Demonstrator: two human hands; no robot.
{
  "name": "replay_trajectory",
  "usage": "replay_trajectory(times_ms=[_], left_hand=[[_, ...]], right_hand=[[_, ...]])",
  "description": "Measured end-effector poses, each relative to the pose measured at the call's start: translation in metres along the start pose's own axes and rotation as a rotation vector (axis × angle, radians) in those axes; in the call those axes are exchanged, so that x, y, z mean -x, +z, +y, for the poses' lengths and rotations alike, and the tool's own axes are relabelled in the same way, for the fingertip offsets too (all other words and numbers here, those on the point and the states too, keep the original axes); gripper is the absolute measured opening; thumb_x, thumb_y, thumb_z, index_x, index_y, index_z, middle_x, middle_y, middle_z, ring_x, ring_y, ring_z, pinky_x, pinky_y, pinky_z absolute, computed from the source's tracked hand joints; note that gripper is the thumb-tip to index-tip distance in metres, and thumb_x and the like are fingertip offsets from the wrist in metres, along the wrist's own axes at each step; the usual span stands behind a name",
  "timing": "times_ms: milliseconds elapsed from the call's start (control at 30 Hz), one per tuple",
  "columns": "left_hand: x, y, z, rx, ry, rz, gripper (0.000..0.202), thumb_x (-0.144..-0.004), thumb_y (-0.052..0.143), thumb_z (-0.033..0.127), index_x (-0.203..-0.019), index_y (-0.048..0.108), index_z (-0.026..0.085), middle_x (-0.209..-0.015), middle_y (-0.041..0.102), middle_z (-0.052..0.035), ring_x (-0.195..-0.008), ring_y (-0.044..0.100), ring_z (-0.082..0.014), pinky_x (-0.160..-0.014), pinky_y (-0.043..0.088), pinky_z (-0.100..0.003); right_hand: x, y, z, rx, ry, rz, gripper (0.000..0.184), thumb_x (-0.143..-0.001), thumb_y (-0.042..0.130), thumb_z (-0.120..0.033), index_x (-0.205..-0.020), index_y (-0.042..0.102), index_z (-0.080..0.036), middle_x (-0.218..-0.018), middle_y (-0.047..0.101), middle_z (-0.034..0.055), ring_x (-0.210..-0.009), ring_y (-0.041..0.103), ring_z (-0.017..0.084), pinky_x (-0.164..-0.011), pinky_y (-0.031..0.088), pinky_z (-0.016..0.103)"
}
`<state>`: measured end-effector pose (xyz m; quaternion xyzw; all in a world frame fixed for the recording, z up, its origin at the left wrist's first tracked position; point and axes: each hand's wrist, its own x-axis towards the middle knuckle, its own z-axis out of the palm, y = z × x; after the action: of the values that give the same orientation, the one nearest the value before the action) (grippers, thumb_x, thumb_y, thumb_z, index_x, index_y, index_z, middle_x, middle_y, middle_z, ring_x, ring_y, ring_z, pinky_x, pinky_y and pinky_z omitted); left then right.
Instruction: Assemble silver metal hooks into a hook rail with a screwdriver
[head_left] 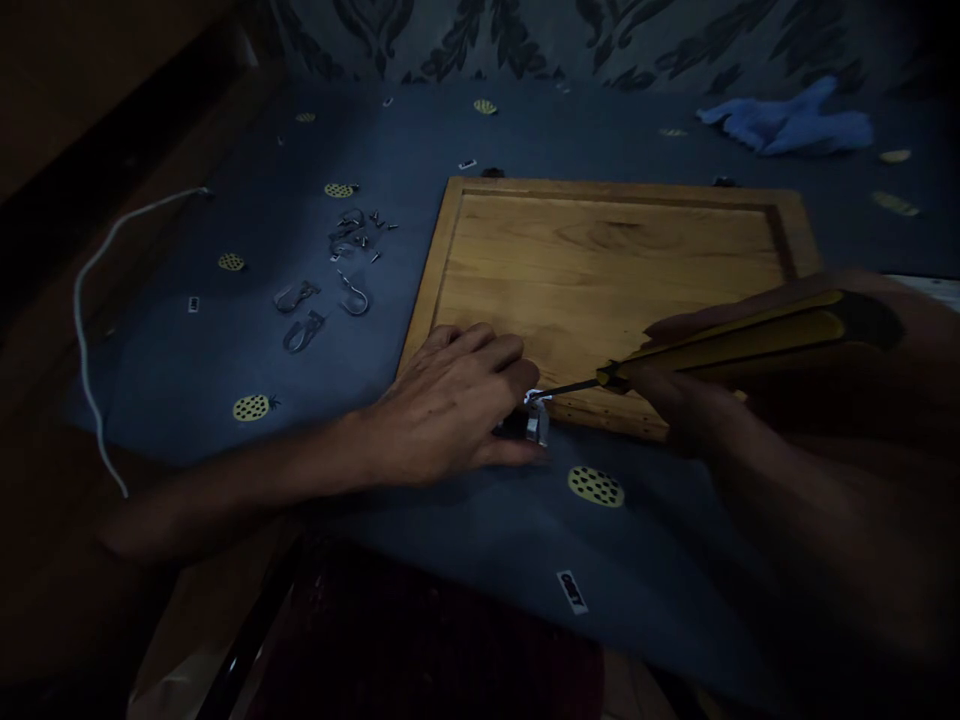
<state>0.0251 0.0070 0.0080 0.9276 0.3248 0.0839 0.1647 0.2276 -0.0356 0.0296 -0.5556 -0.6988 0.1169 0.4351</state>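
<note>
A wooden board [615, 255] with a groove along its edge lies flat on the patterned tablecloth. At its near edge sits a small shiny metal fitting [538, 415], partly hidden by my fingers. My left hand [465, 400] is closed around this fitting, its thumb below and fingers resting over the board. In my right hand [697, 400] is a screwdriver [735, 335] with a yellow and black handle, held slanting. The screwdriver's tip meets the fitting beside my left fingertips; whether a screw is under it I cannot tell.
Left of the board lie loose metal hooks [354, 295], clips [304, 332] and several small screws [376, 257]. A white cable [79, 310] runs along the left side. A crumpled blue cloth or glove [791, 125] lies at the back right. Small dark pieces [492, 173] stand behind the board.
</note>
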Motion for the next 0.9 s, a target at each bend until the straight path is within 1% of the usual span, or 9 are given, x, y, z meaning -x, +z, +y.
replay_trajectory(times_ms=[100, 267, 400, 567, 700, 900], left_hand=[[0.0, -0.0011, 0.0008, -0.003, -0.01, -0.016, 0.053, -0.091, 0.074, 0.053, -0.122, 0.066, 0.011, -0.113, 0.066, -0.0118, -0.109, 0.059, -0.0286, -0.101, 0.045, -0.047], [0.0003, -0.0011, 0.0006, -0.002, -0.01, -0.014, 0.052, -0.091, 0.074, 0.052, -0.121, 0.067, 0.011, -0.112, 0.066, -0.0119, -0.109, 0.059, -0.0285, -0.101, 0.046, -0.047], [0.0005, 0.0007, -0.0004, 0.001, 0.001, 0.009, 0.051, -0.09, 0.076, 0.051, -0.12, 0.067, 0.011, -0.112, 0.066, -0.0114, -0.109, 0.059, -0.0289, -0.101, 0.046, -0.047], [0.0006, 0.0005, -0.0001, -0.008, -0.003, -0.004, 0.052, -0.089, 0.075, 0.053, -0.12, 0.067, 0.011, -0.111, 0.066, -0.0109, -0.108, 0.059, -0.0287, -0.1, 0.047, -0.047], [0.0007, 0.0, 0.0001, -0.003, -0.004, -0.005, 0.052, -0.09, 0.074, 0.053, -0.12, 0.067, 0.011, -0.111, 0.066, -0.0111, -0.107, 0.059, -0.0286, -0.1, 0.046, -0.047], [0.001, -0.0002, 0.0002, 0.004, -0.004, -0.003, 0.052, -0.09, 0.075, 0.053, -0.119, 0.067, 0.011, -0.109, 0.067, -0.0105, -0.105, 0.059, -0.0277, -0.099, 0.047, -0.047]], right_hand=[[-0.0021, -0.0016, 0.0009, 0.0, -0.009, 0.001, 0.013, -0.089, 0.079, -0.039, -0.086, 0.068, -0.033, -0.083, 0.068, -0.0028, -0.072, 0.066, 0.017, -0.054, 0.049, 0.036], [-0.0026, -0.0025, 0.0011, 0.012, -0.013, -0.015, 0.021, -0.088, 0.079, -0.043, -0.082, 0.065, -0.03, -0.078, 0.063, -0.0015, -0.071, 0.064, 0.018, -0.051, 0.044, 0.035], [-0.0005, -0.0016, -0.0002, 0.016, -0.008, -0.006, 0.019, -0.089, 0.079, -0.043, -0.084, 0.065, -0.03, -0.079, 0.063, -0.0019, -0.068, 0.063, 0.017, -0.052, 0.045, 0.035], [0.0001, -0.0033, 0.0035, 0.024, -0.009, -0.001, 0.024, -0.086, 0.08, -0.048, -0.082, 0.064, -0.031, -0.08, 0.062, -0.0013, -0.068, 0.062, 0.019, -0.052, 0.045, 0.038], [0.0, -0.0024, 0.0037, 0.009, -0.029, -0.007, 0.023, -0.086, 0.081, -0.045, -0.081, 0.063, -0.03, -0.077, 0.06, -0.0022, -0.065, 0.06, 0.017, -0.051, 0.043, 0.036], [0.0029, -0.001, -0.0006, 0.057, 0.004, 0.017, 0.024, -0.088, 0.078, -0.049, -0.082, 0.063, -0.032, -0.079, 0.062, -0.0006, -0.071, 0.063, 0.021, -0.056, 0.047, 0.04]])
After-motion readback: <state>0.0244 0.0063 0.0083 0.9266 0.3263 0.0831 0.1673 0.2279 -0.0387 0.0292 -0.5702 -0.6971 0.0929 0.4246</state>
